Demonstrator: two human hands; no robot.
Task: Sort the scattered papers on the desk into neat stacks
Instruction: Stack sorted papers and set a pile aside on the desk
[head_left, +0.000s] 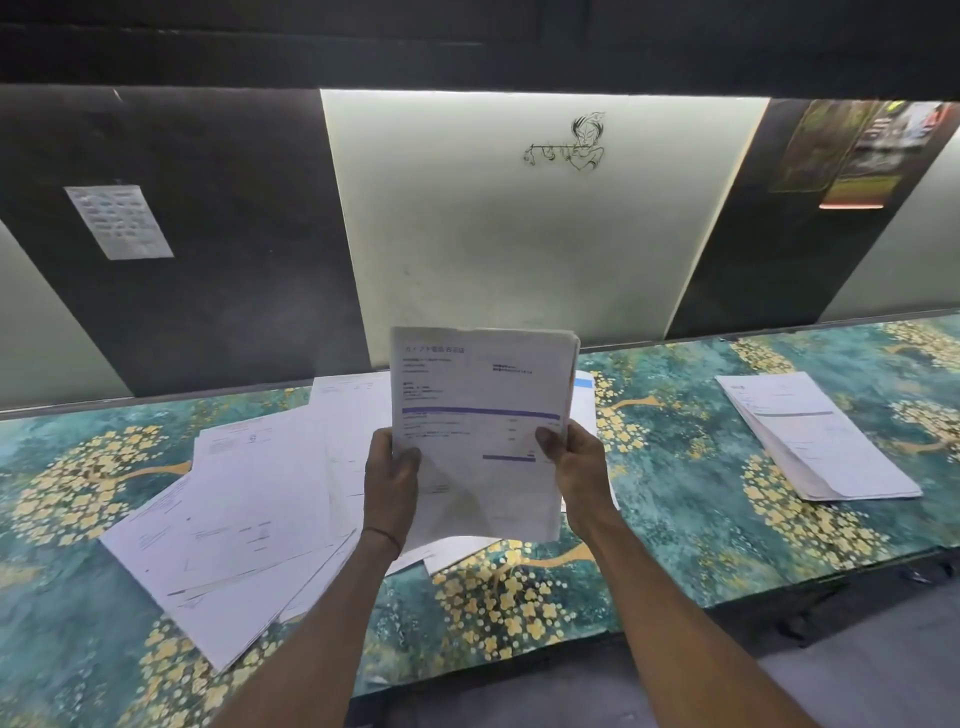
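I hold a bundle of white printed sheets (480, 405) upright above the desk, its front page showing text and purple bars. My left hand (389, 480) grips the bundle's left edge, thumb on the front. My right hand (574, 467) grips its right edge the same way. Beneath and to the left lies a loose, fanned heap of scattered papers (228, 519) on the desk. A tidier stack of papers (815, 436) lies at the right of the desk, apart from my hands.
The desk (675, 493) has a teal cover with golden tree patterns; its front edge runs diagonally at lower right. Behind it stands a wall with dark and pale panels, a taped note (118, 222) on the left and posters (857, 150) on the right.
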